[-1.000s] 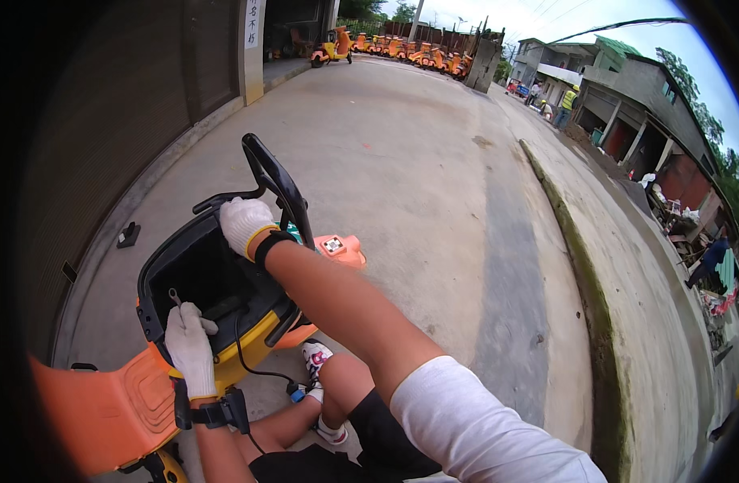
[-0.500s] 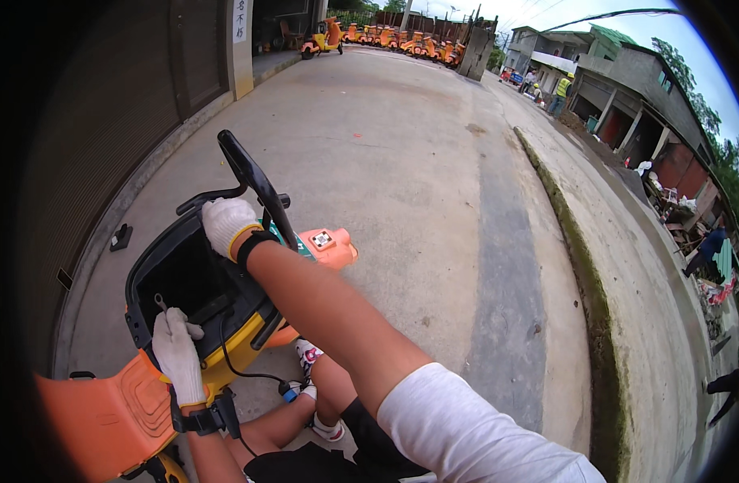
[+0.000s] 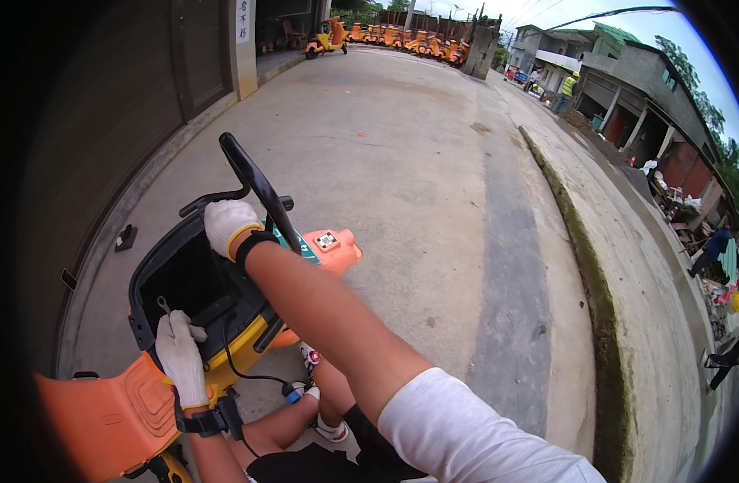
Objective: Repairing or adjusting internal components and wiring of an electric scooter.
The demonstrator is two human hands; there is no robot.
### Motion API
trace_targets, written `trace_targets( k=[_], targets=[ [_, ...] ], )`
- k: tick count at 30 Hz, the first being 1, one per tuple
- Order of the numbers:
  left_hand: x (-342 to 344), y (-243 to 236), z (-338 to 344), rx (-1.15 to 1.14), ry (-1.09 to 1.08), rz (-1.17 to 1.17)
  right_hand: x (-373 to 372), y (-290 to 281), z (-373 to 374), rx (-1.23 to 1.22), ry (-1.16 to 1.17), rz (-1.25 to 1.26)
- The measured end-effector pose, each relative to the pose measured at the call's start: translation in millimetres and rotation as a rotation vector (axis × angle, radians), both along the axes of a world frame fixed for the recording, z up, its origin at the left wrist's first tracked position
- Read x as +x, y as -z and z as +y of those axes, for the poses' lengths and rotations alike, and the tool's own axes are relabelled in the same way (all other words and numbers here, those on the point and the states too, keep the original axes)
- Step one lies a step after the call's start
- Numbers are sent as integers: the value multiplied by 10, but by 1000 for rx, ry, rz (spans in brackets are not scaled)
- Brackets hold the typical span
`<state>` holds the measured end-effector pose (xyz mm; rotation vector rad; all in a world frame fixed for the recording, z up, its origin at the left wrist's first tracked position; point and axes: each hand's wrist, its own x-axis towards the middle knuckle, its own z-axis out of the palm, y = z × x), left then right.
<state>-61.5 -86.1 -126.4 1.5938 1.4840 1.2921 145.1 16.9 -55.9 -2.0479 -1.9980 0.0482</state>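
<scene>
A yellow and orange scooter stands before me, its black storage compartment (image 3: pixel 170 278) open beneath the raised orange seat (image 3: pixel 116 410). My left hand (image 3: pixel 180 354), in a white knit glove, is closed on a metal wrench (image 3: pixel 162 303) whose ring end sticks up past the fingers, at the compartment's near left. My right hand (image 3: pixel 231 225), gloved alike, is closed at the compartment's far right rim, beside the black grab bar (image 3: pixel 257 181). What its fingers grip is hidden. A black cable (image 3: pixel 239 372) with a blue connector (image 3: pixel 291 394) hangs down the scooter's side.
A small black object (image 3: pixel 125 238) lies on the concrete by the shutter (image 3: pixel 104 153). A mossy kerb (image 3: pixel 579 241) runs along the right. Parked orange scooters (image 3: pixel 410 40) line the far end. A person in a yellow helmet (image 3: pixel 736 342) is at the right edge.
The view has shifted slightly, and the person at the right edge now shows more fully. Both my hands keep their places on the scooter.
</scene>
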Motion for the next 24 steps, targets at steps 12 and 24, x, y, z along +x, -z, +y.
trace_targets(
  k=[12, 24],
  targets=[
    [21, -28, -30, 21, 6, -25, -64, 19, -35, 107, 19, -28],
    [25, -7, -26, 10, 7, -4, 26, 99, -39, 104, -37, -49]
  ],
)
